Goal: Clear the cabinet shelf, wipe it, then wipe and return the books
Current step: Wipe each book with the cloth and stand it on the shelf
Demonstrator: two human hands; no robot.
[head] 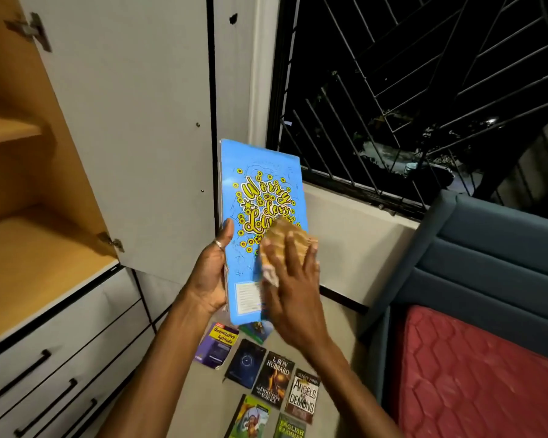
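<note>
Your left hand (214, 273) grips the blue book (260, 216) by its left edge, long axis upright, right of the empty shelf (29, 257). Your right hand (293, 279) presses the cloth (285, 241) flat on its lower cover; wipe upward along its length.

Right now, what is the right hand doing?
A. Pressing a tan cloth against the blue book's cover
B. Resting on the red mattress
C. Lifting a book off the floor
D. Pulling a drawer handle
A: the right hand lies with straight fingers on a tan cloth pressed to the cover of the blue book, which the left hand holds upright by its edge.
</note>
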